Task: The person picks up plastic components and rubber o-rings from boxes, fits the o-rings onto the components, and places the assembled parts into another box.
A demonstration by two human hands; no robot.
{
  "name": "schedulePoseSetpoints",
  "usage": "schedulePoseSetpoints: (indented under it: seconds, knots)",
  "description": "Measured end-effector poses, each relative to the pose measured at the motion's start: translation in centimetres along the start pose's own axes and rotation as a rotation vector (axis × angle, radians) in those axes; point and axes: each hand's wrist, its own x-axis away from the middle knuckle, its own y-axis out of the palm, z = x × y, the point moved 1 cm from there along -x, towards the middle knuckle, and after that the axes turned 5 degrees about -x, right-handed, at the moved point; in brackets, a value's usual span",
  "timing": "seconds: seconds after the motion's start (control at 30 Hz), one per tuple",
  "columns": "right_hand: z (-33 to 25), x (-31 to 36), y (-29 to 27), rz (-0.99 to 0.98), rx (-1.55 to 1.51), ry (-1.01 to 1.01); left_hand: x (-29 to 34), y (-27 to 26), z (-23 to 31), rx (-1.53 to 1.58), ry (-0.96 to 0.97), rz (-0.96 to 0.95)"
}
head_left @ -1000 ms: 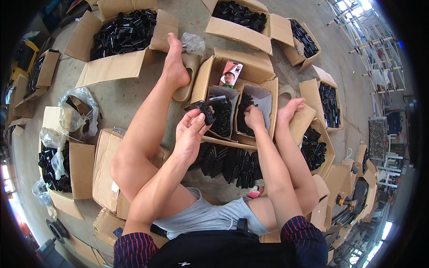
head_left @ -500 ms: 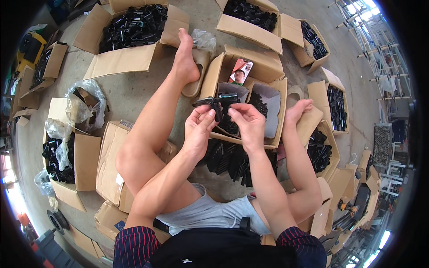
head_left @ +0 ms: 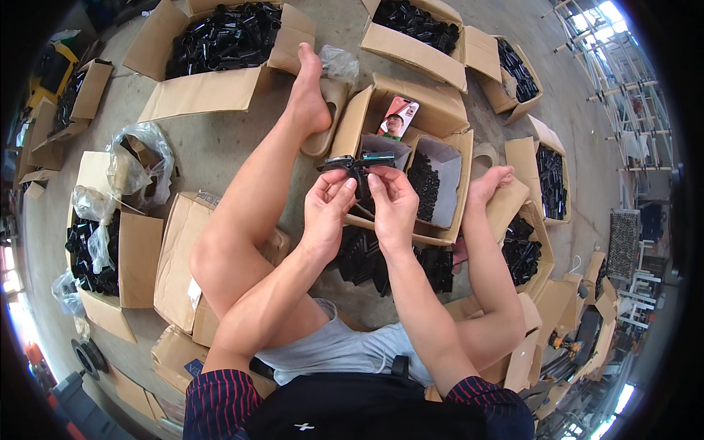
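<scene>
Both my hands are up over a small divided cardboard box [head_left: 466, 172], meeting at a glossy black plastic part [head_left: 357, 166] with several arms. My left hand [head_left: 325, 216] pinches its lower piece between thumb and fingers. Close beside it, my right hand [head_left: 394, 209] has thumb and fingers closed on the part's right side; any smaller piece there is hidden. Small black pieces [head_left: 423, 187] fill part of the box's right compartment. Against its far wall leans a phone [head_left: 398, 117] showing a picture of a person. Long black parts [head_left: 359, 257] lie on the floor below the box.
Around me stand open cartons of black parts: a large box [head_left: 202, 95] at far left, another box [head_left: 414, 55] at the far middle, and a box [head_left: 136, 253] at left with plastic bags. My bare feet flank the divided box. Metal racks [head_left: 623, 95] stand at right.
My right hand has moved left, closer to my left hand, and now grips the black part nearer its middle. The part has turned slightly. My left hand stays almost in place.
</scene>
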Motion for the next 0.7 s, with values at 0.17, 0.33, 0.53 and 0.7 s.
schedulePoseSetpoints:
  seconds: [0.17, 0.33, 0.53, 0.7]
  knots:
    - [0.2, 0.5, 0.6, 0.059, 0.032, -0.093, -0.1, 0.1, 0.1, -0.013, 0.022, 0.007]
    - [0.4, 1.2, 1.2, 0.069, 0.094, -0.063, -0.1, 0.0, -0.1, -0.001, 0.035, 0.028]
    - [0.0, 1.2, 0.8, 0.046, 0.326, -0.166, -0.4, -0.2, -0.2, -0.008, 0.05, 0.033]
    - [0.3, 1.5, 0.7, 0.009, 0.43, -0.292, -0.2, -0.2, -0.2, 0.011, 0.067, 0.028]
